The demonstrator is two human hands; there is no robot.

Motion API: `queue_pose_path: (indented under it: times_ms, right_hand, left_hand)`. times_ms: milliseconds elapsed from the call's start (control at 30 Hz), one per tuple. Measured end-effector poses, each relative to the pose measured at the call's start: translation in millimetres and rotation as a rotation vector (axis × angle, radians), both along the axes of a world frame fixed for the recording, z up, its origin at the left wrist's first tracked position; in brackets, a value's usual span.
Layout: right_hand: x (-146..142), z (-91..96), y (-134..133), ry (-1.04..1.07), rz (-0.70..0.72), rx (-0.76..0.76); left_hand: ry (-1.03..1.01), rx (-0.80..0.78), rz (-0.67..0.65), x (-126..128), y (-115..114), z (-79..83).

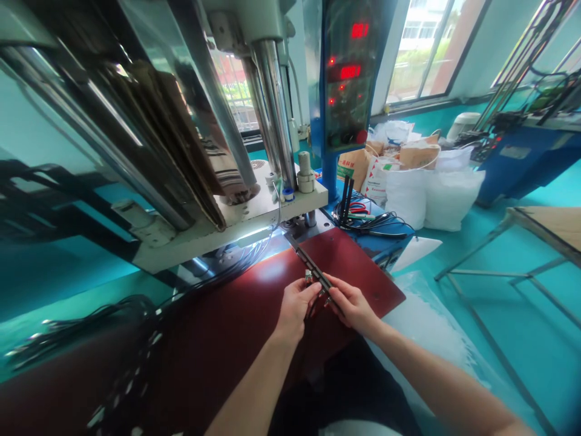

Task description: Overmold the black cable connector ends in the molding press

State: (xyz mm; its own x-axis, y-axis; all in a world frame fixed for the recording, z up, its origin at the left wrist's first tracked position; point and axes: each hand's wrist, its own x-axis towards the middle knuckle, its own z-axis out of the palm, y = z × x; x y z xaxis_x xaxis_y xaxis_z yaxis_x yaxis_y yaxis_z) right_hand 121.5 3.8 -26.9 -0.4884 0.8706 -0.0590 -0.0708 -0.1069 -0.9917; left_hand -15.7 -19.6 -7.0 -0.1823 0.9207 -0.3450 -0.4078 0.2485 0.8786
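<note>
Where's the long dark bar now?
Head view, centre: the long dark bar runs diagonally over the red table from the press base; the right hand pinches its near end, beside the left hand's small metal connector.

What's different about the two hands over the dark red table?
The left hand pinches a small silvery part at its fingertips; the right hand grips the near end of a long black bar. The left hand comes in from below, the right hand from the lower right. Both are bare, close together, above the dark red tabletop.
</note>
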Motion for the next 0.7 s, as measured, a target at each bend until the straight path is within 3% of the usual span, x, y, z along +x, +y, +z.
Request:
queue_pose_path:
  times_ms: [233,533,700]
  right_hand:
    - [1,1.2,-2,0.084,-0.064,-0.104]
    - [3,-3.6,-1,0.119,-0.057,-0.119]
    - [4,-3.7,-1,0.132,-0.057,-0.135]
  left_hand:
    - [0.027,0.044,0.079,-9,0,13.8]
    - [0.203,0.179,0.051,-12,5,7.0]
    - [0.117,0.092,0.075,-14,7,14.1]
